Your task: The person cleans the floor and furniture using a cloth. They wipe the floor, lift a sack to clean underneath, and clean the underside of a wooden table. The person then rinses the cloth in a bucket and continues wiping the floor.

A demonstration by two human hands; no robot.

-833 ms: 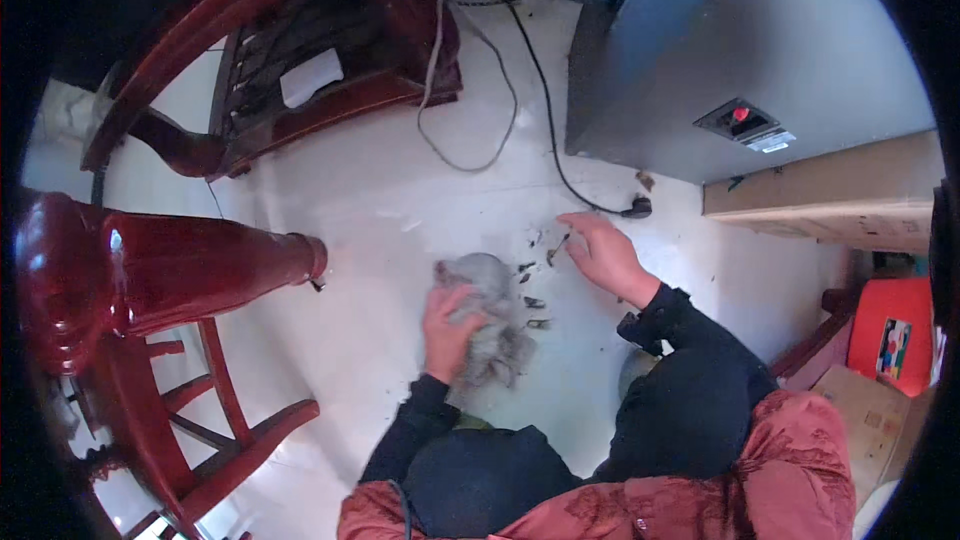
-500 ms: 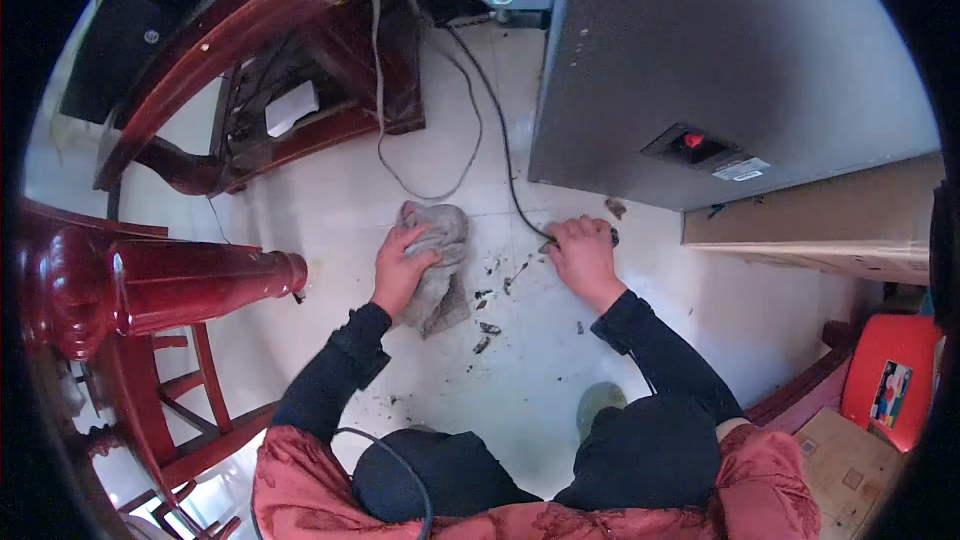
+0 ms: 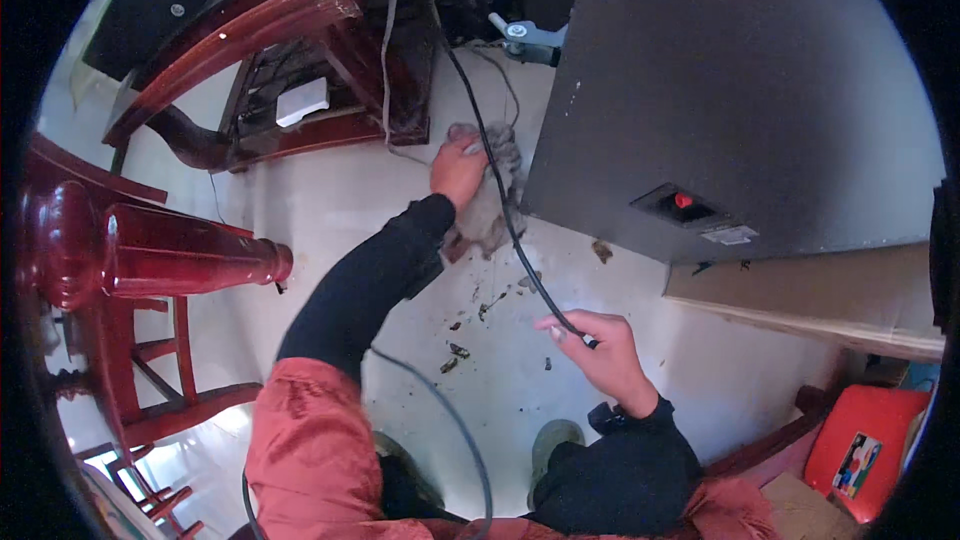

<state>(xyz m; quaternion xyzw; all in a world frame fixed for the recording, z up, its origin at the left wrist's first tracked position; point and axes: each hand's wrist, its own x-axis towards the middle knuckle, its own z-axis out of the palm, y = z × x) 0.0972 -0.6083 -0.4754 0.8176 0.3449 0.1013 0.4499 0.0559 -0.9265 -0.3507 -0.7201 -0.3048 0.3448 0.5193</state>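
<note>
My left hand (image 3: 458,172) presses a grey rag (image 3: 487,202) onto the pale floor (image 3: 330,202), right at the foot of the big dark grey cabinet (image 3: 720,90); my fingers are curled over its top edge, and much of the cloth is hidden beneath my palm. A black cable (image 3: 500,202) runs across the rag and down to my right hand (image 3: 598,348), which pinches it between thumb and fingertips, clear of the floor. Dark crumbs of debris (image 3: 455,350) lie scattered between my hands. The cable's upper end vanishes behind the red wooden furniture (image 3: 300,30).
</note>
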